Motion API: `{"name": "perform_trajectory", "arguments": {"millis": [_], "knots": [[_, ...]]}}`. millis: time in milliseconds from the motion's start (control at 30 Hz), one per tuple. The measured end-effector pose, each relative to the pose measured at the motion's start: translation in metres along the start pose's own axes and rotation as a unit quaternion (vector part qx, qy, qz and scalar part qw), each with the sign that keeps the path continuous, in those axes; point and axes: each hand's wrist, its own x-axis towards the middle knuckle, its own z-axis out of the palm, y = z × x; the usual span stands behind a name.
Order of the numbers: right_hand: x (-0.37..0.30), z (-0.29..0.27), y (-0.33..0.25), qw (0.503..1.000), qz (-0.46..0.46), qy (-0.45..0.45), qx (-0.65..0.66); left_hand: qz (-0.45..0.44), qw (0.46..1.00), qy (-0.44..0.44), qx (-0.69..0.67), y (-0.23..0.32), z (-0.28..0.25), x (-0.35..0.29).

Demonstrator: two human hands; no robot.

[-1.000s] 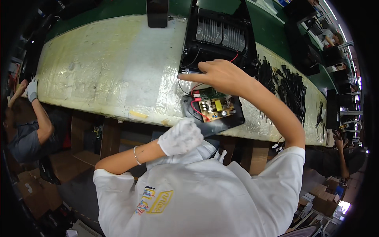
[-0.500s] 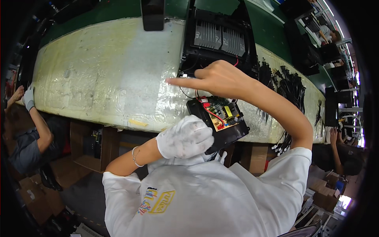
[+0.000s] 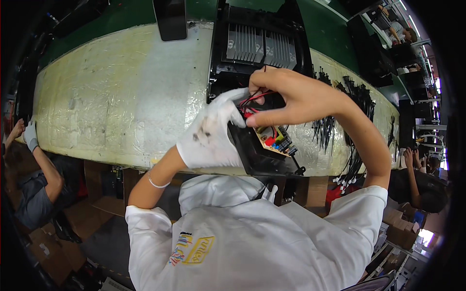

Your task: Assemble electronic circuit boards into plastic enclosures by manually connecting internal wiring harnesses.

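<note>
A black plastic housing [image 3: 262, 162] with a circuit board [image 3: 281, 144] in it lies tilted at the table's near edge. Red and black wires [image 3: 256, 98] rise from its upper end. My left hand [image 3: 211, 133], in a stained white glove, lies along the housing's left side, its fingers closed about the wires near the red connector. From the right my bare right hand [image 3: 296, 97] arches over the board. Its fingers are bent around the wires, and its thumb reaches down beside the connector. Just beyond stands a larger black case [image 3: 259, 68] with finned metal heat sinks [image 3: 264, 46].
Bundles of black cables [image 3: 357, 94] lie to the right, some hanging over the edge. A dark flat panel [image 3: 171, 19] stands at the far side. Cardboard boxes [image 3: 104, 186] sit below the table. Another person's gloved hand [image 3: 30, 136] rests at the far left edge.
My left hand has moved up from the housing's near end to the wires. My right hand, pointing left before, has drawn back right and closed on the wires. The view has shifted slightly.
</note>
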Motion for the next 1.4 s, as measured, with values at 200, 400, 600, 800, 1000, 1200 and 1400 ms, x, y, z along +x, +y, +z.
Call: {"name": "perform_trajectory", "arguments": {"millis": [200,400,600,800,1000,1200,1400], "knots": [[-0.011,0.013,-0.010,0.992,0.065,0.110,0.002,-0.069,0.997,-0.022,-0.018,-0.014,0.000,0.007],[-0.019,0.031,-0.010,0.975,0.073,0.211,0.024,-0.067,0.996,-0.060,-0.009,-0.028,0.002,0.003],[-0.033,0.025,0.000,0.977,-0.045,0.196,-0.076,-0.060,0.993,-0.041,-0.089,-0.039,0.004,0.001],[-0.020,0.006,0.001,0.995,-0.080,0.064,-0.017,-0.070,0.992,-0.069,-0.075,-0.046,0.004,0.000],[-0.016,0.003,-0.001,0.995,-0.079,0.001,-0.058,-0.052,0.992,-0.066,-0.091,-0.043,0.004,-0.004],[-0.020,0.011,-0.005,0.993,-0.079,0.047,-0.075,-0.045,0.997,-0.055,-0.042,-0.042,0.003,-0.004],[-0.012,0.002,-0.014,0.992,-0.030,0.028,-0.121,-0.069,0.996,-0.041,-0.047,-0.037,0.004,-0.007]]}}
